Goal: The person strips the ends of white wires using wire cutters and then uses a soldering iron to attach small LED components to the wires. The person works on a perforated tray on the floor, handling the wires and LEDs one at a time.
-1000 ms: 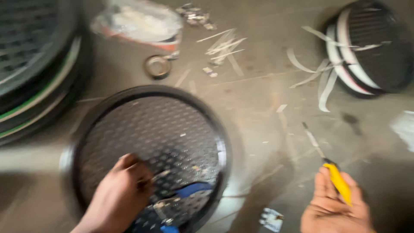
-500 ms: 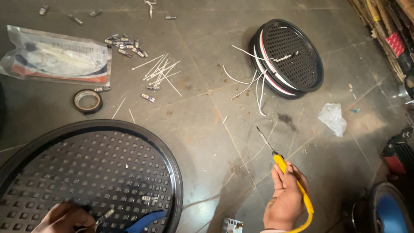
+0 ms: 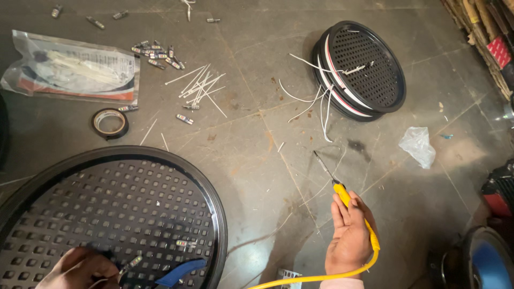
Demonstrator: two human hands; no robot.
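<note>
A large round black perforated grille [image 3: 112, 203] lies on the floor at lower left. My left hand [image 3: 80, 269] rests on its near part, pinching a small component with thin wire leads [image 3: 131, 262]; a blue-handled tool [image 3: 179, 272] lies on the grille right beside it. My right hand [image 3: 348, 235] is at lower centre-right, closed around a yellow-handled soldering iron [image 3: 342, 191] whose metal tip [image 3: 323, 163] points up and to the left above the floor. Its yellow cord [image 3: 342, 273] loops down out of view.
A stack of black round grilles [image 3: 364, 67] with white wires lies at upper right. A roll of tape [image 3: 110, 123], loose white cable ties [image 3: 201, 85], small components [image 3: 158, 53], a plastic bag of ties [image 3: 69, 72] and a crumpled plastic scrap [image 3: 418, 144] lie on the grey floor.
The view has swung right and steadied. My right hand with the soldering iron has moved slightly up. My left hand stays on the big grille.
</note>
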